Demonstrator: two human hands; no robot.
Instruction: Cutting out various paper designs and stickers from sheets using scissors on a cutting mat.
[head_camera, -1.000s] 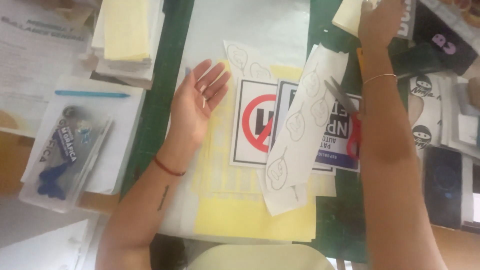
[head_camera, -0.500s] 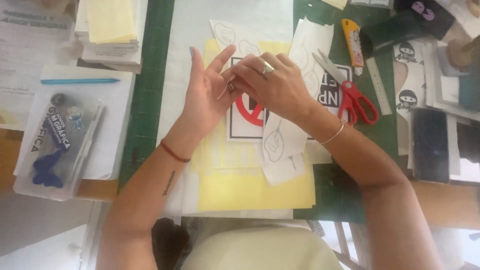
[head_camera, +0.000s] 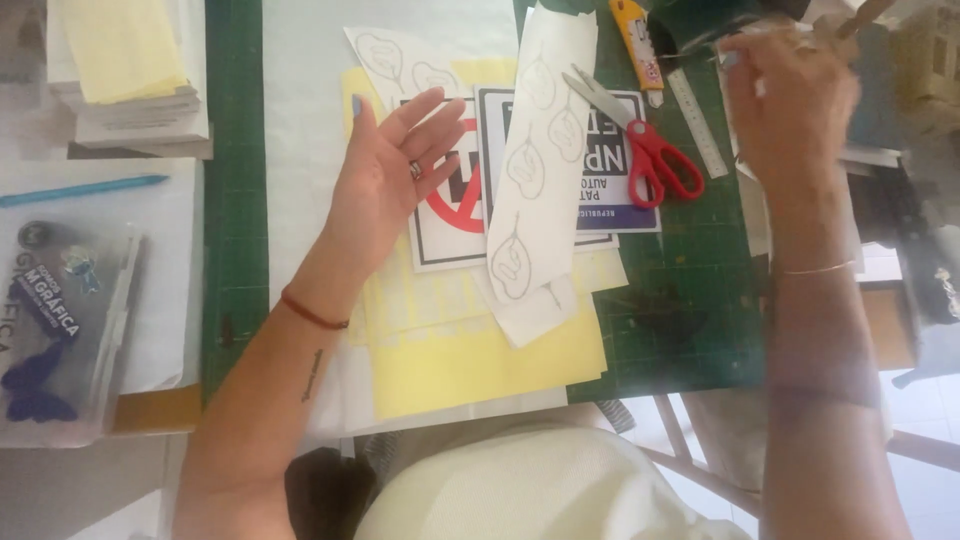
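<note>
Head view — left hand (head_camera: 385, 185) flat on sign sheet (head_camera: 450, 225)

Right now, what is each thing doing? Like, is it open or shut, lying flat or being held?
Left hand: open, palm up, fingers spread, over the papers.
Right hand: blurred, raised at the far right; whether it holds anything cannot be told.
Scissors: lying flat, blades almost shut.
Leaf strip: lying loose across the signs.
Signs: flat, partly covered.
Yellow sheet: flat, under everything.
Knife: lying on the mat.
Blue pen: lying flat.
</note>
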